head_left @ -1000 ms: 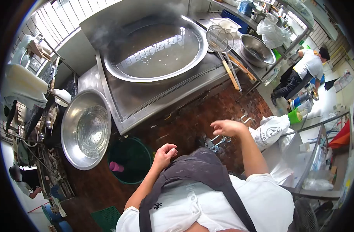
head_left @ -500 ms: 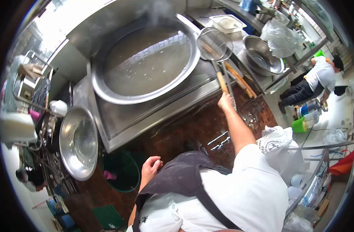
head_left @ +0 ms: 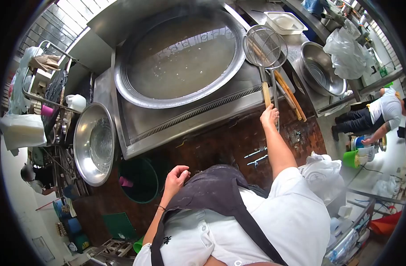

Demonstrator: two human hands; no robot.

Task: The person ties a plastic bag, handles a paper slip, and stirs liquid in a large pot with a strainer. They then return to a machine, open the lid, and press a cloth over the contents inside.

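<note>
My right hand (head_left: 269,116) is wrapped around the wooden handle of a wire-mesh strainer (head_left: 260,43), whose round head lies at the right rim of the big wok. A second mesh strainer (head_left: 280,51) with a metal handle lies partly under it. The large wok (head_left: 124,91) is set in the steel stove and holds cloudy water with small white bits floating on it. My left hand (head_left: 176,179) hangs in front of my dark apron (head_left: 207,190), its fingers loosely bent and apart, with nothing visible in it.
Wooden sticks (head_left: 291,95) lie right of the strainers, near a steel basin (head_left: 320,71) and a white tub (head_left: 285,22). At left stand another wide steel basin (head_left: 94,144) and a dark green bin (head_left: 138,181). A co-worker (head_left: 376,115) bends over at far right; another person (head_left: 39,179) is at far left.
The view has shifted, so the wok and strainers sit higher and further right. My right hand keeps its hold on the strainer handle. The left hand's fingers look a little straighter.
</note>
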